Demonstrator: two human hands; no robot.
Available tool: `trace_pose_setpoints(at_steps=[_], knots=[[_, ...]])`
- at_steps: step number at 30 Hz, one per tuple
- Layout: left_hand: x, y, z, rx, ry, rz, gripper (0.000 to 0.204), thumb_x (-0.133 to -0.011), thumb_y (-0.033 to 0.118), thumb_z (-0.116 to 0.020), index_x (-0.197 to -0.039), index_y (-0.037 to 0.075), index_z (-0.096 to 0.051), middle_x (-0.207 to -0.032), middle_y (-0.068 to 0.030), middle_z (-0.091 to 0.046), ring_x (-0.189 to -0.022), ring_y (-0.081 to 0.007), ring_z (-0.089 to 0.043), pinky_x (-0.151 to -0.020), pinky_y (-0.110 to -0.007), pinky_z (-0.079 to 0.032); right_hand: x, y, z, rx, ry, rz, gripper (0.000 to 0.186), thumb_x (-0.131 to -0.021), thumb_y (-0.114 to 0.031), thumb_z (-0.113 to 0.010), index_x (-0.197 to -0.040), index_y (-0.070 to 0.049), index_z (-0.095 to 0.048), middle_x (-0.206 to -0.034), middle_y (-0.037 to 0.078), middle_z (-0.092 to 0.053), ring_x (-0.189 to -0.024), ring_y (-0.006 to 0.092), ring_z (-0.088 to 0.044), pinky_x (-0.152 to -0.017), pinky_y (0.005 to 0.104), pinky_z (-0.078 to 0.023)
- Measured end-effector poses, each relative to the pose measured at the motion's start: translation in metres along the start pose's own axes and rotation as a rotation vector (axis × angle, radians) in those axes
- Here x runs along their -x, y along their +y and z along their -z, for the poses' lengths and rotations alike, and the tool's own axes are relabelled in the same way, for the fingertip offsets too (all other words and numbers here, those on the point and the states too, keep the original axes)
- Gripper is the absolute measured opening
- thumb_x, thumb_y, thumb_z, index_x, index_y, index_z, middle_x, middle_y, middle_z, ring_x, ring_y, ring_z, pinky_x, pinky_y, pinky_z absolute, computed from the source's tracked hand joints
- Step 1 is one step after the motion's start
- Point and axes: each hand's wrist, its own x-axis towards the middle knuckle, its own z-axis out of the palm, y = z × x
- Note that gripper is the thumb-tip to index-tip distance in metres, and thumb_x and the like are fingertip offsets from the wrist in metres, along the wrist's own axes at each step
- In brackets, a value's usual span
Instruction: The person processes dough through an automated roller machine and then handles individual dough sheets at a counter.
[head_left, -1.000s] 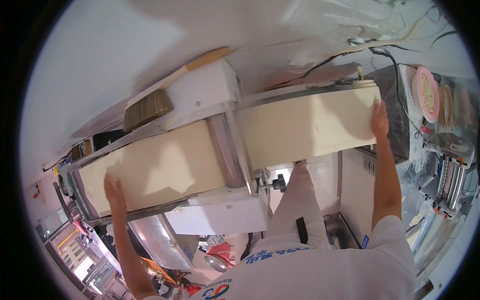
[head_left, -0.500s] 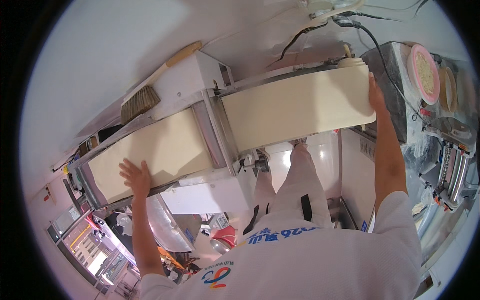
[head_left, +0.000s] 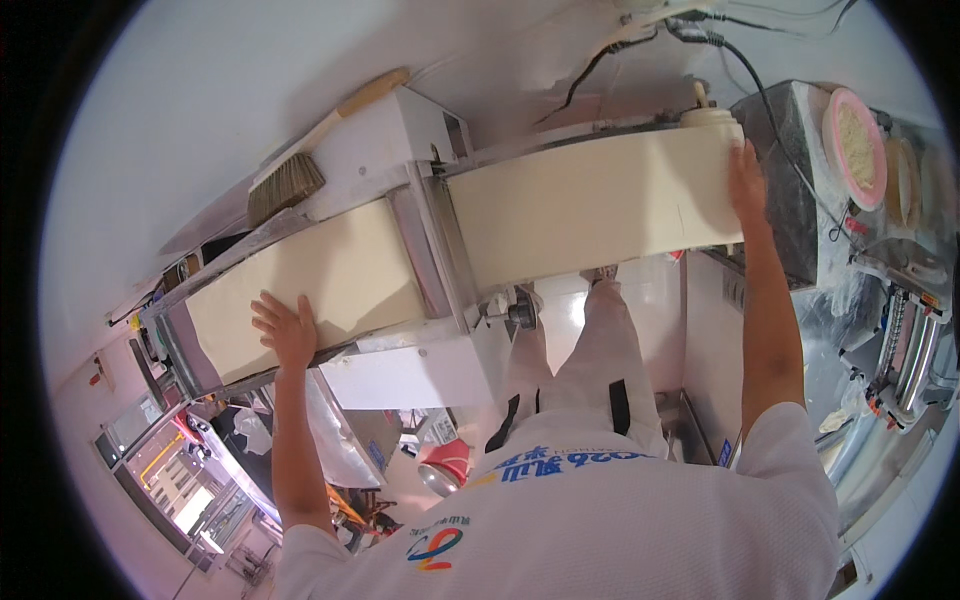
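A long, pale dough sheet runs through the rollers of a dough sheeter [head_left: 437, 240], with one stretch [head_left: 300, 275] on the left bed and another [head_left: 580, 200] on the right. My left hand [head_left: 288, 328] rests on the left stretch near its front edge, fingers spread. At the far right end of the sheet, my right hand [head_left: 747, 185] lies along the edge with its fingers stretched out, slightly blurred. Behind that end a thick cream-coloured roll [head_left: 708, 117] with a stick-like end shows in part.
A wooden-handled brush [head_left: 287, 187] lies on the machine's back left. A pink bowl of pale crumbs [head_left: 857, 150] stands at the right, beyond a dangling black cable [head_left: 765, 85]. A metal roller device [head_left: 905, 350] sits at far right. A knob [head_left: 522, 312] juts from the machine's front.
The dough's left end has shifted a little rightward, and my left hand has moved right with it. My right hand's fingers have come slightly over the right end. The view has tilted slightly.
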Motion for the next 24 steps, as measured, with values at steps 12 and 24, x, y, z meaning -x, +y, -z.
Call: trace_pose_setpoints(at_steps=[12, 24], knots=[[0.012, 0.031, -0.005, -0.023, 0.016, 0.018, 0.096, -0.104, 0.067, -0.037, -0.164, -0.003, -0.011, -0.167, -0.0372, -0.010, -0.147, -0.0639, -0.022, -0.108, -0.077, -0.032, 0.005, -0.008, -0.008, 0.140, -0.101, 0.044, 0.067, -0.110, -0.055, -0.032, -0.161, -0.011, -0.035, -0.151, 0.025, -0.052, -0.140, 0.0429, -0.049, -0.112, 0.0547, -0.044], [0.017, 0.062, -0.001, -0.032, 0.059, 0.045, 0.101, -0.102, 0.070, -0.037, -0.164, -0.006, -0.009, -0.167, -0.0386, -0.007, -0.148, -0.0656, -0.017, -0.112, -0.076, -0.026, -0.004, 0.011, -0.004, -0.183, -0.099, 0.095, 0.080, -0.104, -0.070, -0.035, -0.157, -0.010, -0.046, -0.149, 0.024, -0.056, -0.140, 0.0432, -0.050, -0.115, 0.0474, -0.038]])
